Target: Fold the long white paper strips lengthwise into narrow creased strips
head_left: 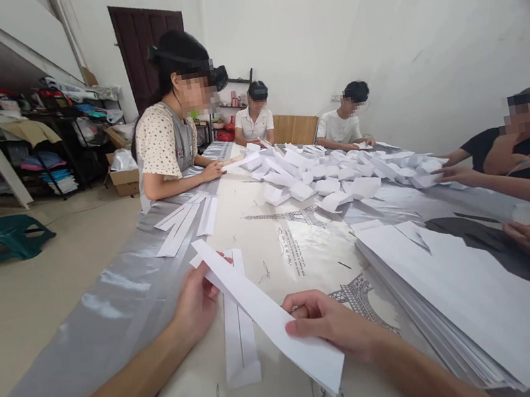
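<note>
A long folded strip of white paper (262, 309) slants across the space between my hands, above the table. My left hand (200, 303) pinches its far end, where a second paper edge sticks out to the left. Nearer to me, my right hand (327, 319) grips the strip along its right side, thumb on top and fingers curled beneath. Below the held strip, another creased paper strip (240, 357) lies flat on the tablecloth. Several loose paper strips (183, 225) lie fanned out beyond my left hand.
A thick stack of white sheets (462, 301) lies at the right. Folded paper pieces (321, 173) are heaped mid-table. Co-workers sit around the table (262, 246), one at left (165, 140), others behind and at right. A green stool (9, 235) stands on the floor.
</note>
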`<state>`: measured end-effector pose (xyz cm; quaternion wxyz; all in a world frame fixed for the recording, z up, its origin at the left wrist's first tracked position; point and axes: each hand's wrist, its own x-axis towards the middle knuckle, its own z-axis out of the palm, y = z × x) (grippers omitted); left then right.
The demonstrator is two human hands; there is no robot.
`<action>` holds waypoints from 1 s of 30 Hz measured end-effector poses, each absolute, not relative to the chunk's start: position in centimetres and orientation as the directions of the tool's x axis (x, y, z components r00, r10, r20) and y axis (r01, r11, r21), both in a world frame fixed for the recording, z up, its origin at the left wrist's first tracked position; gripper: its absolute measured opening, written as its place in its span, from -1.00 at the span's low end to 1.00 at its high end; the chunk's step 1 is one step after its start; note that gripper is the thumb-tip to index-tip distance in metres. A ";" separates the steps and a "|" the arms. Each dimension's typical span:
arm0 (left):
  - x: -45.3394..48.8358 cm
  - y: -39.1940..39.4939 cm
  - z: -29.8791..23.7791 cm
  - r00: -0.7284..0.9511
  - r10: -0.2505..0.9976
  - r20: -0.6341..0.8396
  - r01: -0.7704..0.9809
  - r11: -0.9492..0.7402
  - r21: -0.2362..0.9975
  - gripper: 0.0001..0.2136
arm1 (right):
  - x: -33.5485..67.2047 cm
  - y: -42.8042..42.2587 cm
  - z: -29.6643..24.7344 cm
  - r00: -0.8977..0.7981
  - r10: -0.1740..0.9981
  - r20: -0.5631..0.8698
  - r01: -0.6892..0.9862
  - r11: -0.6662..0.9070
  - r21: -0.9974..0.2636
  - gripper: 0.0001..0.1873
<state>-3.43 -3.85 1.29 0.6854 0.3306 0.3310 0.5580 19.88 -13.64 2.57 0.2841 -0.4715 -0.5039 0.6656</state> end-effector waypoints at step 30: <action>-1.3 -5.4 1.0 0.427 0.896 0.119 -0.204 -0.032 0.978 -0.68 | 18.3 -13.9 1.5 -0.268 0.961 -0.063 0.101 -0.037 -0.994 -0.65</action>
